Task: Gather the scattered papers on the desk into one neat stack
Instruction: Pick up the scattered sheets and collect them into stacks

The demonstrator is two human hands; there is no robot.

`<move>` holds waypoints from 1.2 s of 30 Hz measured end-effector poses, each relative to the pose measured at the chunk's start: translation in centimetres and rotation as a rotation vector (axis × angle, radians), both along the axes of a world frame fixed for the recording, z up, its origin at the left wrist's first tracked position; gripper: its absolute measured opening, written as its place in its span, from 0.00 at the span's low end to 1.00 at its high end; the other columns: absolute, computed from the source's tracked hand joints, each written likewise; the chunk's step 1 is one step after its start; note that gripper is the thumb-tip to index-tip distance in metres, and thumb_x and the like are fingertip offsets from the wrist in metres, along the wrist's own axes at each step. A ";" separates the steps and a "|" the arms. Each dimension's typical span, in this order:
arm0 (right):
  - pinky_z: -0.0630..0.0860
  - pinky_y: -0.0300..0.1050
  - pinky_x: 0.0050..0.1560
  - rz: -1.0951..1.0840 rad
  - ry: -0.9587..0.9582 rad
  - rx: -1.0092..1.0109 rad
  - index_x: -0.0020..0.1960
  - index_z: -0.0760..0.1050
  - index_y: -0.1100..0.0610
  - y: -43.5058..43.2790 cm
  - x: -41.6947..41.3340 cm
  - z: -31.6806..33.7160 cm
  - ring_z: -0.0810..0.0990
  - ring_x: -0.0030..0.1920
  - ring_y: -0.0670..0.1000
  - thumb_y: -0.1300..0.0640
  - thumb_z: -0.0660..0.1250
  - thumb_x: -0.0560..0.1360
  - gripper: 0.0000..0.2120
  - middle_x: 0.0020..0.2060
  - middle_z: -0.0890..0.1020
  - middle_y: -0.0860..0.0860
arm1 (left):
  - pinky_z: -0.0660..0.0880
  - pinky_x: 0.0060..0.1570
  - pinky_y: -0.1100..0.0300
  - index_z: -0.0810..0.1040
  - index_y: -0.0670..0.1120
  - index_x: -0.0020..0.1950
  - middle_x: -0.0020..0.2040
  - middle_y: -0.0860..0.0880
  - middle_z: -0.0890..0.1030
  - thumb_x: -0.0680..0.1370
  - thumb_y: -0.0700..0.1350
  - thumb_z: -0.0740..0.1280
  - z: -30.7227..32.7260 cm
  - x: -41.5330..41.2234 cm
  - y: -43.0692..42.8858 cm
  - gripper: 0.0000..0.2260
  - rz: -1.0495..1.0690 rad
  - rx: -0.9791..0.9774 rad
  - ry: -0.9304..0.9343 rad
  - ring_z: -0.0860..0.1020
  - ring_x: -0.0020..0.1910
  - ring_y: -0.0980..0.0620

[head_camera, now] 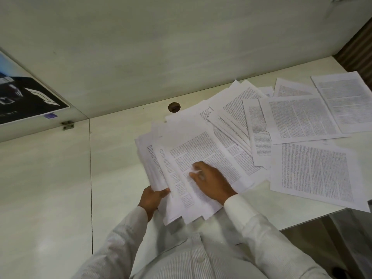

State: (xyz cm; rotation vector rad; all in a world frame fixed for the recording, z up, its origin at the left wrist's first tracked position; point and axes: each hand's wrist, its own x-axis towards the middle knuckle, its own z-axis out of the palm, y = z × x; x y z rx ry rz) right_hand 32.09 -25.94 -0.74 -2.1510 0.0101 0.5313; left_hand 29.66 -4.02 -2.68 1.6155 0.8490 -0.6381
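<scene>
Gripping the near left edge of an untidy bundle of printed sheets with the left hand, thumb lying over the top and fingers tucked underneath. Resting the right hand on the bundle's top page, fingers curled and seemingly pinching a small white fold of that page. Holding the bundle fanned and skewed, edges not lined up, near corners overhanging the front edge of the pale desk just ahead of a striped buttoned shirt. Wearing white long sleeves reaching to both wrists. Looking down, right of the bundle, on more loose sheets touching it and overlapping one another, spreading in a wide arc towards the desk's far right corner, all print side up, several tilted, one showing a notched, ragged edge. Looking past the bundle's far edge at a round cable hole in the desktop, just beside the nearest paper. Facing a pale partition wall rising behind the desk. Catching, on the left panel, a dark poster hanging at a slant, with a scrap of purple tape at its lower edge and a small metal bracket just below that, at the joint between panels. Glimpsing a brown ribbed surface at the upper right.
</scene>
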 end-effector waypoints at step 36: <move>0.74 0.41 0.51 -0.369 0.109 0.014 0.65 0.73 0.52 -0.7 -0.1 0.3 0.78 0.55 0.49 0.44 0.68 0.76 0.21 0.58 0.77 0.49 | 0.76 0.53 0.52 0.76 0.42 0.61 0.52 0.48 0.83 0.76 0.45 0.72 3.9 -4.2 10.0 0.16 0.198 -0.071 -0.164 0.81 0.50 0.47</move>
